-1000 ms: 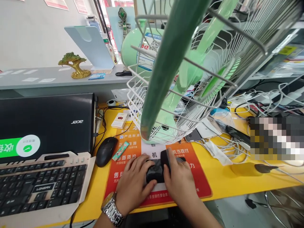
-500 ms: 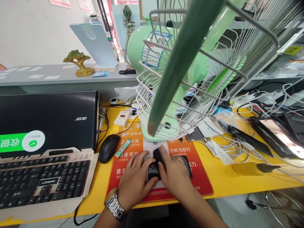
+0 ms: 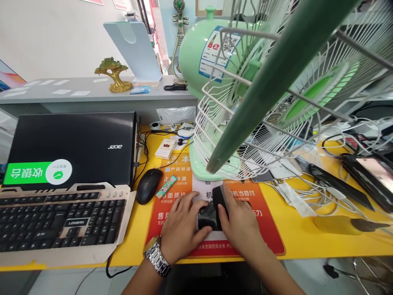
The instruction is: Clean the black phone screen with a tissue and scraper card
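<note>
On the red-and-orange printed mat (image 3: 264, 237) lies a glossy black slab (image 3: 206, 219), which looks like a phone lying sideways. My left hand (image 3: 181, 227), with a steel watch on its wrist, grips its left end, with thumb and forefinger at the edges. My right hand (image 3: 241, 219) is closed on a dark block with a rounded end (image 3: 220, 196), standing up over the slab. The block's lower part and the slab's right end are mostly hidden by my right hand.
A green desk fan (image 3: 196, 53) with a wire cage looms overhead. To the left are a black mouse (image 3: 149, 186), a keyboard (image 3: 61, 229) and a laptop (image 3: 80, 143). A cigarette pack (image 3: 166, 148) lies behind the mat; tangled white cables (image 3: 307, 198) lie right.
The view has shifted, so the scene sits further right and lower on the left. My right hand and the dark block have moved slightly rightward from my left thumb, exposing more of the slab.
</note>
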A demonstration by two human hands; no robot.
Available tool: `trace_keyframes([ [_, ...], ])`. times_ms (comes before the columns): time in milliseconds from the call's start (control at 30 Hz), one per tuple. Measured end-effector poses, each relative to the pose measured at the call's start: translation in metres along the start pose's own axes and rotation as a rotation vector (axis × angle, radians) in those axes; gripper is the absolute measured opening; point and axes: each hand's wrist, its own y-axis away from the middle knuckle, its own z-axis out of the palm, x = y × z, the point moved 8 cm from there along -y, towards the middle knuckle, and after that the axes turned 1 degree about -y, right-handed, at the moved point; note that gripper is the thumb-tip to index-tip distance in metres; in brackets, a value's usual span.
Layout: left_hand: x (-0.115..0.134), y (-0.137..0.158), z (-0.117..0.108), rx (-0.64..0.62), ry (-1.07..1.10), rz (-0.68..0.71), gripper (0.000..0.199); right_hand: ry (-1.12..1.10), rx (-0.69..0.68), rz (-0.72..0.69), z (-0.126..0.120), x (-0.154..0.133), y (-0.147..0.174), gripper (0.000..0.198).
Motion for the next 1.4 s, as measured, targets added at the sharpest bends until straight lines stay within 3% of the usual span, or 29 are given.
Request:
trace_keyframes([
  [133, 0.000, -0.002, -0.003, 0.001, 0.014, -0.005, 0.045, -0.079, 0.035, -0.107, 0.005, -0.024, 0.006, 0.058],
  [200, 0.001, -0.003, -0.004, 0.000, 0.019, 0.000, 0.043, -0.083, 0.064, -0.125, 0.004, -0.023, 0.008, 0.057],
  [400, 0.000, -0.002, -0.005, -0.010, 0.034, 0.019, 0.042, -0.009, 0.226, 0.064, -0.018, 0.056, 0.024, 0.056],
  [500, 0.000, 0.000, -0.005, -0.025, 0.041, 0.035, 0.044, -0.010, 0.235, 0.107, -0.021, 0.071, 0.030, 0.056],
  [567, -0.001, 0.001, -0.005, -0.040, 0.045, 0.048, 0.046, -0.006, 0.221, 0.108, -0.018, 0.060, 0.030, 0.056],
  [800, -0.004, 0.001, -0.002, -0.066, 0.047, 0.048, 0.045, -0.103, 0.069, -0.048, 0.003, -0.026, 0.026, 0.057],
  [867, -0.004, 0.001, -0.002, -0.070, 0.051, 0.044, 0.045, -0.109, 0.075, -0.069, 0.002, -0.020, 0.031, 0.056],
  [1067, -0.004, -0.001, -0.001, -0.116, 0.044, 0.030, 0.048, 0.006, 0.244, 0.140, -0.023, 0.065, 0.040, 0.054],
  [1133, -0.005, -0.001, 0.000, -0.129, 0.037, 0.033, 0.047, 0.030, 0.270, 0.130, -0.022, 0.057, 0.034, 0.053],
  [1300, -0.005, -0.001, 0.001, -0.113, 0.053, 0.026, 0.046, -0.047, 0.257, -0.117, -0.006, -0.018, 0.017, 0.053],
  [1400, -0.005, -0.002, 0.000, -0.106, 0.056, 0.020, 0.047, -0.032, 0.253, -0.105, -0.009, -0.007, 0.019, 0.052],
])
